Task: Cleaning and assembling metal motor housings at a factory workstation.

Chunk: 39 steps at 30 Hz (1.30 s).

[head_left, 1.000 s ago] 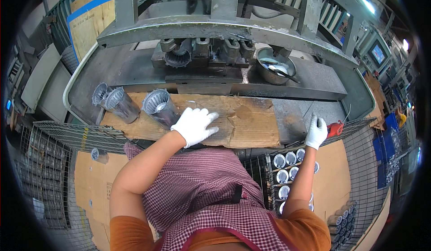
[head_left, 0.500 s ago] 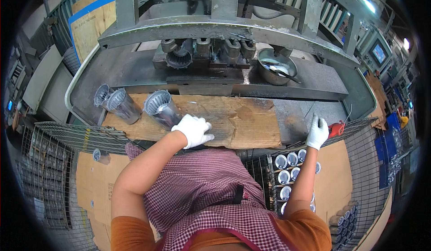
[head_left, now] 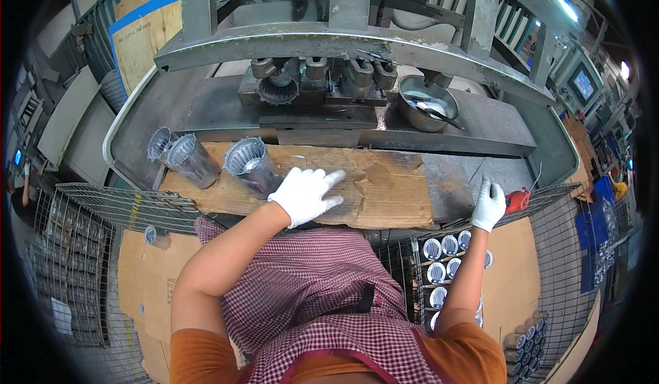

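My left hand (head_left: 307, 196), in a white glove, hovers over or rests on a worn cardboard sheet (head_left: 391, 192), fingers spread and nothing in them. Just left of it stands a grey metal cylinder with a ribbed, toothed rim (head_left: 254, 168), tilted in view. Two similar ribbed metal cylinders (head_left: 194, 161) sit farther left on the cardboard. My right hand (head_left: 489, 205), also gloved, is raised at the bench's right front edge with its fingers curled together; what they hold, if anything, is hidden. Beside it lies a red object (head_left: 517, 201), its kind unclear.
A machine with a metal crossbar (head_left: 357, 44) spans the back. Another ribbed cylinder (head_left: 279, 90) sits at its clamps. A metal bowl (head_left: 427, 104) holds brush-like tools. Wire baskets flank me; round-ended metal parts (head_left: 436, 273) stand below my right forearm, and more cylinders (head_left: 527, 343) lie lower right.
My left hand has shifted slightly right and its fingers have spread, away from the nearest cylinder. My right hand stays in nearly the same place. The view has shifted a little.
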Each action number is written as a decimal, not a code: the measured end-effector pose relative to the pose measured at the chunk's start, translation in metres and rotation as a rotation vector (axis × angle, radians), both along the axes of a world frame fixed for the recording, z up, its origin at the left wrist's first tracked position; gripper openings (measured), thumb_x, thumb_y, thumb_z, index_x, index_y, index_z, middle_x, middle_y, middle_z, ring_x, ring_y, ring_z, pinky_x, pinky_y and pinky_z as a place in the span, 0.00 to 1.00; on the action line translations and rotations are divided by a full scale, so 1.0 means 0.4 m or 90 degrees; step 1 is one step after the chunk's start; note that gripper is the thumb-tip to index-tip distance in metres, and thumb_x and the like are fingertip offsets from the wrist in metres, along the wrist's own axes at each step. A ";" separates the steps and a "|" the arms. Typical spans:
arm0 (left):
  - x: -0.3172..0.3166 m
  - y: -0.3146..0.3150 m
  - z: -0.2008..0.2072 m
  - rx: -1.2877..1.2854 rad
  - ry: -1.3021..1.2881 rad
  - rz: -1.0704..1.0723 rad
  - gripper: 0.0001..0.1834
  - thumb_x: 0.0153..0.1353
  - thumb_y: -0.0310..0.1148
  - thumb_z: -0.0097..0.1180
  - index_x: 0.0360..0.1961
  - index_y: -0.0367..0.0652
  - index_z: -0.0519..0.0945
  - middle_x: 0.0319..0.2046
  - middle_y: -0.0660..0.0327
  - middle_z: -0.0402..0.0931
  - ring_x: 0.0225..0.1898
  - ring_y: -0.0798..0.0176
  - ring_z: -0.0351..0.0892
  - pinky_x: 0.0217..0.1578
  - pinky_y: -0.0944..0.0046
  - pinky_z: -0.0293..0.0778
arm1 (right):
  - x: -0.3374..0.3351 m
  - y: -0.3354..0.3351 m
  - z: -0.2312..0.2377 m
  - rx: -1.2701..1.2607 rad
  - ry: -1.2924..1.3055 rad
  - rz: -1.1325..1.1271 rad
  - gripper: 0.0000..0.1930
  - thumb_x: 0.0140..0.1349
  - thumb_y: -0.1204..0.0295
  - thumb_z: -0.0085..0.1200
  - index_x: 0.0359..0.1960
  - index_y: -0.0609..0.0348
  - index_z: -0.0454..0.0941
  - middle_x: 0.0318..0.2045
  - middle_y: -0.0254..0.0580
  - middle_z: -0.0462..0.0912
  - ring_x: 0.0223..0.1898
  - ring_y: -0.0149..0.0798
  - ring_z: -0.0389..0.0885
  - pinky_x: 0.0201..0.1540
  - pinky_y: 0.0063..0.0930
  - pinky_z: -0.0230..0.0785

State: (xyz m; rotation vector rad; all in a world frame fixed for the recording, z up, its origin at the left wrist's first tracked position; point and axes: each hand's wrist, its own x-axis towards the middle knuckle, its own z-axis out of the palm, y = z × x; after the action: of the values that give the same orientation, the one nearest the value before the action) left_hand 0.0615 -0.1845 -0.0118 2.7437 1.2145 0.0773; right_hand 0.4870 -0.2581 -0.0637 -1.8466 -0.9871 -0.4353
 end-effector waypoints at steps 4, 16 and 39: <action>0.001 0.013 -0.006 -0.016 0.037 -0.009 0.30 0.66 0.57 0.43 0.59 0.47 0.73 0.42 0.51 0.78 0.46 0.50 0.78 0.48 0.53 0.70 | 0.005 0.005 -0.005 -0.019 0.006 -0.011 0.14 0.63 0.64 0.59 0.28 0.65 0.80 0.22 0.47 0.79 0.22 0.38 0.73 0.31 0.31 0.67; -0.016 0.015 -0.029 -0.098 0.161 -0.040 0.29 0.66 0.56 0.42 0.57 0.47 0.75 0.46 0.52 0.78 0.51 0.51 0.77 0.53 0.52 0.68 | 0.004 0.001 -0.008 0.003 -0.002 0.000 0.13 0.62 0.66 0.60 0.27 0.65 0.79 0.21 0.44 0.78 0.22 0.34 0.71 0.31 0.28 0.66; -0.018 0.007 -0.045 -0.045 0.145 -0.069 0.27 0.65 0.55 0.45 0.56 0.49 0.75 0.48 0.56 0.75 0.50 0.53 0.76 0.50 0.53 0.67 | 0.017 0.016 -0.028 0.062 -0.025 0.023 0.22 0.64 0.64 0.59 0.18 0.63 0.65 0.16 0.34 0.62 0.21 0.27 0.56 0.25 0.28 0.54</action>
State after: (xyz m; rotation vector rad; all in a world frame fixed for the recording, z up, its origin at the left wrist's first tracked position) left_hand 0.0543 -0.1815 -0.0298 2.8082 1.0916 -0.2926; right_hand 0.4939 -0.2517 -0.0750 -1.7360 -1.0073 -0.4914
